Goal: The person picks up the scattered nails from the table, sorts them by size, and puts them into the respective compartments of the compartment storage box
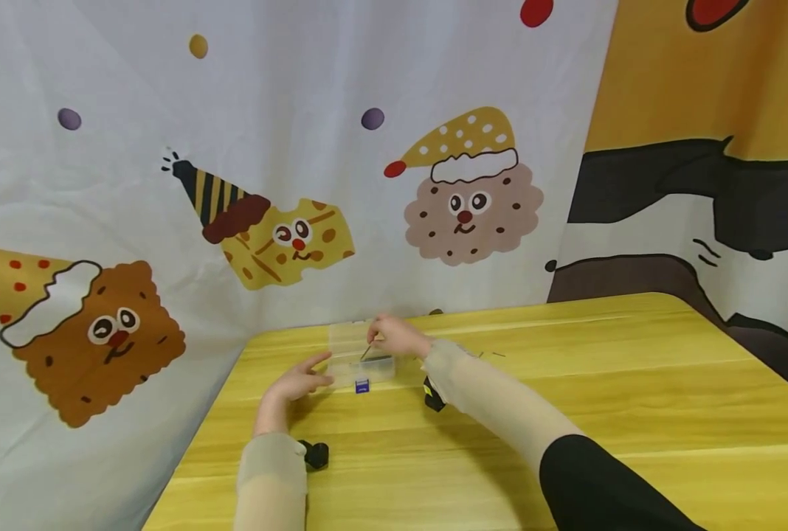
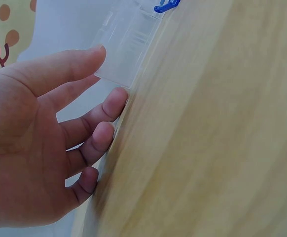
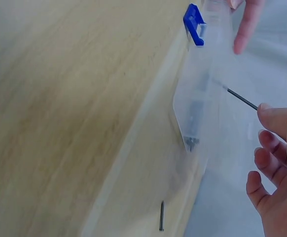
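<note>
A clear plastic box (image 1: pixel 384 367) with a blue latch (image 3: pixel 195 24) lies on the table, its clear lid (image 1: pixel 347 338) raised at the back. My right hand (image 1: pixel 396 336) pinches a thin metal nail (image 3: pixel 242 98) between thumb and finger, its free end pointing down over the box. Small dark metal pieces (image 3: pixel 192 142) show through the box's right end. My left hand (image 1: pixel 299 382) is at the box's left end, fingers spread and loosely bent, with the thumb tip (image 2: pixel 100 53) right at the box edge in the left wrist view.
Another nail (image 3: pixel 161 216) lies on the wooden table (image 1: pixel 567 383) to the right of the box, and thin metal pieces (image 1: pixel 498 354) lie past the right forearm. A printed curtain (image 1: pixel 314 147) hangs close behind the table's back edge.
</note>
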The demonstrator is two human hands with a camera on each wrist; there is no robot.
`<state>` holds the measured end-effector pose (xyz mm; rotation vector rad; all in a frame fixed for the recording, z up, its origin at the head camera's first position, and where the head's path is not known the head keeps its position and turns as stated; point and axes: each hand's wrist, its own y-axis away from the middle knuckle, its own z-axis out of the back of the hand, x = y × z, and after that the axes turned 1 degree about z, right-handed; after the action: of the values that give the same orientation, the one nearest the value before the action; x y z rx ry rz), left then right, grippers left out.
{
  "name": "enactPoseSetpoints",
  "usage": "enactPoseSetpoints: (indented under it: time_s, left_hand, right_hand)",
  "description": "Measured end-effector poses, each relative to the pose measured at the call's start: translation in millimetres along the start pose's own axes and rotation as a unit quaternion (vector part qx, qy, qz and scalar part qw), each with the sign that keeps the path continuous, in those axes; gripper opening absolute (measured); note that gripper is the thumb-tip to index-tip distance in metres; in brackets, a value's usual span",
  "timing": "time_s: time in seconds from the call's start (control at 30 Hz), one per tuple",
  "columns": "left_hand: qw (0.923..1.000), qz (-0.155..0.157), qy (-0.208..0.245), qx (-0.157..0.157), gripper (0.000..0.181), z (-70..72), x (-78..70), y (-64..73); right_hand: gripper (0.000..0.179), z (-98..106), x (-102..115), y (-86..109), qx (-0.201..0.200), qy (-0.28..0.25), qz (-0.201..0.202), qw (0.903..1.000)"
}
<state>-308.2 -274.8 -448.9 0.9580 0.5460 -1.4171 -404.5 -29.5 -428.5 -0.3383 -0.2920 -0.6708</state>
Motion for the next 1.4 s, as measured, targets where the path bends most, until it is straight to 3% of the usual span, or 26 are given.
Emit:
enactPoseSetpoints:
  time_s: [0.5,0.93,1.2,1.4]
  left_hand:
    - [1.0,-0.002,0.003,-0.002,0.064,-14.5,-8.6,-5.4]
    - [0.9999,-0.005,-0.006,0.007,0.065,-8.5,-9.7,-5.0]
    - [0.9998,-0.012,-0.013,0.012,0.066,-0.5,1.2,-3.7]
    - [0.9996,-0.012,-0.019,0.019,0.067,1.2,1.4,-0.6]
  right_hand:
    - [0.01,-4.4,4.2,5.9,0.009,0.058,-0.025,0.9979]
    - [0.016,24.0,-8.9,20.8,0.012,-0.034,-0.028,0.999]
    - [0.017,45.6,-22.9,42.3,-0.002,-0.039,-0.035,0.9986]
    - [0.017,52.6,-41.3,59.3,-0.016,-0.056,-0.039,0.9975]
